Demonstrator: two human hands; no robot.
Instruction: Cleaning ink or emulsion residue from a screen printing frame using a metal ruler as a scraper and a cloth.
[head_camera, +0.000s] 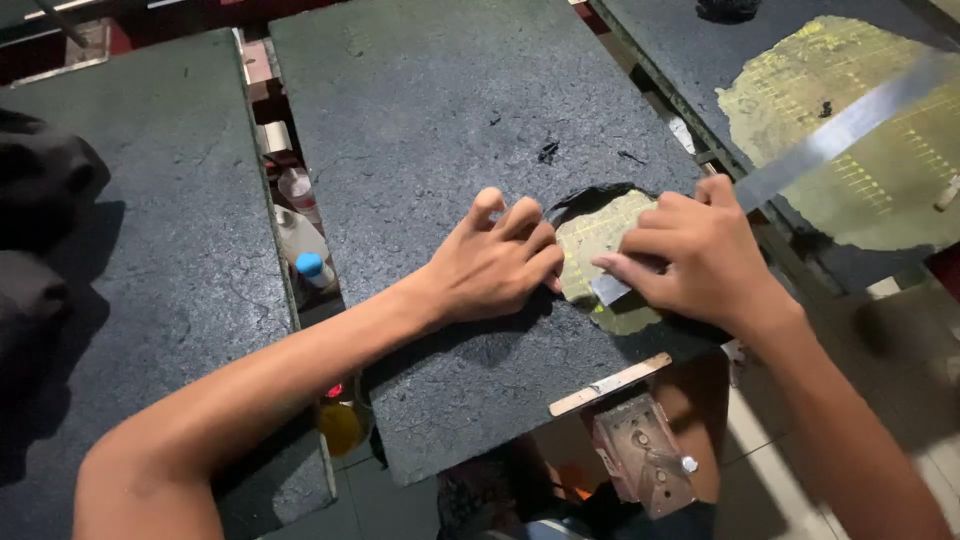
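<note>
A dark coated board (440, 120) lies in front of me, with a bare yellow-green patch (600, 235) near its right edge where the black layer is gone. My left hand (495, 262) presses flat on the board, fingertips at the patch's left rim. My right hand (690, 255) grips a long flat metal blade (840, 130) and holds its tip down on the patch. A curled flap of black coating (590, 195) stands up just behind the patch.
A second board (700, 60) at right shows a large scraped yellow-green area (880, 170). Another dark board (150, 230) lies at left. Bottles (305, 250) sit in the gap between boards. A wooden strip (610, 384) and a metal bracket (645, 465) lie at the near edge.
</note>
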